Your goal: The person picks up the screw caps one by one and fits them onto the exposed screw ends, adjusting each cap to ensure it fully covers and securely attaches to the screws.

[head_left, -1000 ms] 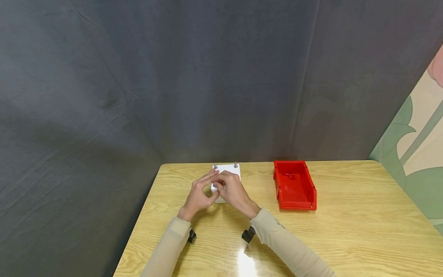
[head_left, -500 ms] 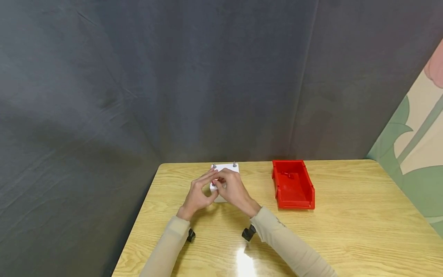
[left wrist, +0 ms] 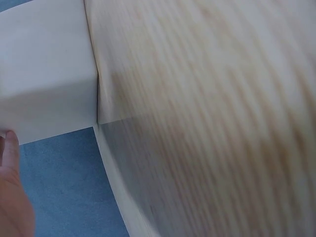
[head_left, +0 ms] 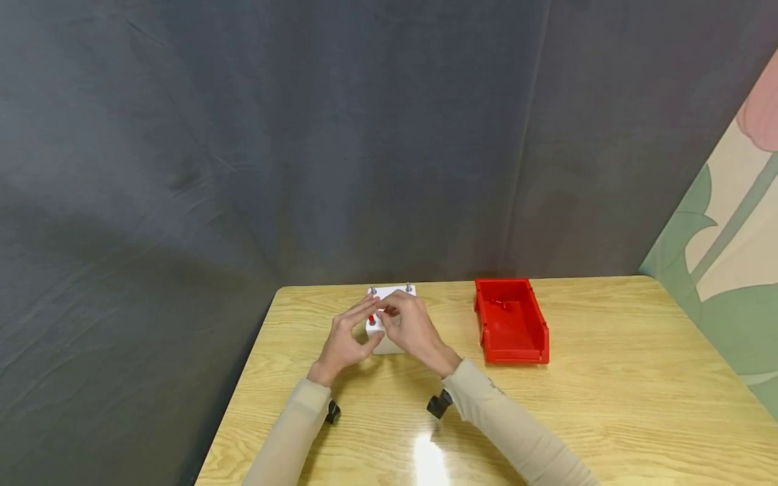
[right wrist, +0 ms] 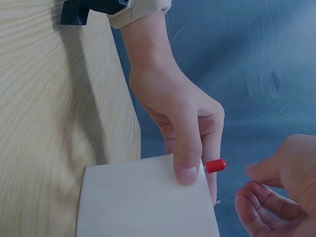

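A white block [head_left: 387, 346] stands at the far edge of the table, with metal posts [head_left: 409, 287] rising from its far corners. My left hand [head_left: 345, 343] grips its left side; in the left wrist view the thumb [left wrist: 11, 153] touches the near face. A red cap [right wrist: 216, 166] covers the post at the near left corner, close to the left thumb. Just right of that cap hovers my right hand [right wrist: 279, 185], fingers loosely bent, a gap before the cap and nothing visible between thumb and fingertips. The right hand hides part of the block's top in the head view.
A red open-front bin [head_left: 515, 354] sits to the right of the block, with a few small red pieces [head_left: 501, 305] inside. A dark curtain [head_left: 395, 148] hangs right behind the table's far edge. Dark wrist cameras [head_left: 439, 405] protrude below the sleeves.
My right fingers have come off the red cap and drawn slightly right, so the cap now shows on its post. The left hand keeps its grip; the head view has shifted slightly.
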Available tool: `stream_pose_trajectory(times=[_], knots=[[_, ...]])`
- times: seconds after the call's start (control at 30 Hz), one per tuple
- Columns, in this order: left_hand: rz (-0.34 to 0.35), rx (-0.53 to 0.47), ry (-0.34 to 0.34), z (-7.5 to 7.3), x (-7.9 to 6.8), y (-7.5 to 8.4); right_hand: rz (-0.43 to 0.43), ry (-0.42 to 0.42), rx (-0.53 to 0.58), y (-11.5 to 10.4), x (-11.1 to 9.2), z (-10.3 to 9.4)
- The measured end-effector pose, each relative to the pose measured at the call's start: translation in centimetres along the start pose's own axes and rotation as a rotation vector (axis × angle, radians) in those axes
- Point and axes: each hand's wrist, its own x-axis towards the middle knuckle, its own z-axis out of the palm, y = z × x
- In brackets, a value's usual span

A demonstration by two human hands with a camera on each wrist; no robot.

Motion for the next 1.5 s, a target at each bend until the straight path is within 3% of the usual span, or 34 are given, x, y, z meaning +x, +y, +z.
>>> stream_pose_trajectory(times=[0.33,0.53,1.5], knots=[[0.022,0.005,0.002,0.2,-0.4,-0.3,0.002,0.025,-0.024,0.2,-0.3,-0.6],[0.001,0.008,0.007,0.4,-0.7,-0.1,0.005,0.048,-0.034,0.6,-0.6,-0.9],[0.017,0.016,0.022,0.3,-0.1,-0.3,0.023,0.081,-0.024,1.9,-0.9,-2.6]])
